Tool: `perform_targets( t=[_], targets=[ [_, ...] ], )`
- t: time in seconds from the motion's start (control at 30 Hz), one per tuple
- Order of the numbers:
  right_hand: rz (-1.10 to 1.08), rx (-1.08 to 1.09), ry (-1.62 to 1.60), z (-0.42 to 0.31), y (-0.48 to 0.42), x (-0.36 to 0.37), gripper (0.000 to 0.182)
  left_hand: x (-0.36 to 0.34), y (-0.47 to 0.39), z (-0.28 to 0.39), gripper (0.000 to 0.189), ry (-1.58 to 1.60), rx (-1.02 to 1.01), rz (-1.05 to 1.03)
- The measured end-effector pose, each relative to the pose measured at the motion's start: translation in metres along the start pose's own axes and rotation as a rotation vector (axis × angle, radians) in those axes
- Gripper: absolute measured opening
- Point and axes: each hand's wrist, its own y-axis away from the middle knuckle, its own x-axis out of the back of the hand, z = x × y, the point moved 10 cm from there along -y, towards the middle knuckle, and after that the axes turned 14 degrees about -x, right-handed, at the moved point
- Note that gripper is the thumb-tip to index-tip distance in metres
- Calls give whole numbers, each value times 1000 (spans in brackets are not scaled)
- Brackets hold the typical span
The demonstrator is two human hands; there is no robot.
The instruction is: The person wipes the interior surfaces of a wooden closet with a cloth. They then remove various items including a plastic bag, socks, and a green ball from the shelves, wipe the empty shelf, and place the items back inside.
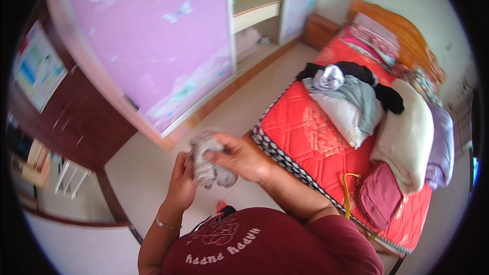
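Note:
A bunched, fluffy grey-white fabric item [204, 162] is held up in front of my chest, above the tiled floor. My left hand [183, 180] grips its near left side, with the fingers partly hidden behind it. From the right, my right hand [243, 157] pinches its upper part between thumb and fingers. The item looks folded or rolled, and slightly blurred; which garment it is, I cannot tell.
At right stands a bed with a red quilted cover [284, 131], bearing a clothes pile [344, 95], a rolled cream blanket [407, 141] and a dark pink bag [381, 196]. Ahead is a wardrobe with purple sliding doors [160, 46], partly open. A dark red door [88, 110] stands left.

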Motion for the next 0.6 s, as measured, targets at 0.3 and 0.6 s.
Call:
perform_targets(
  t=[0.3, 0.6],
  targets=[
    [435, -66, 200, -19, -129, 143, 26, 16, -178, -56, 24, -165, 137, -335],
    [839, 19, 180, 0, -224, 320, 56, 7, -392, -53, 20, -43, 60, -243]
  ],
)
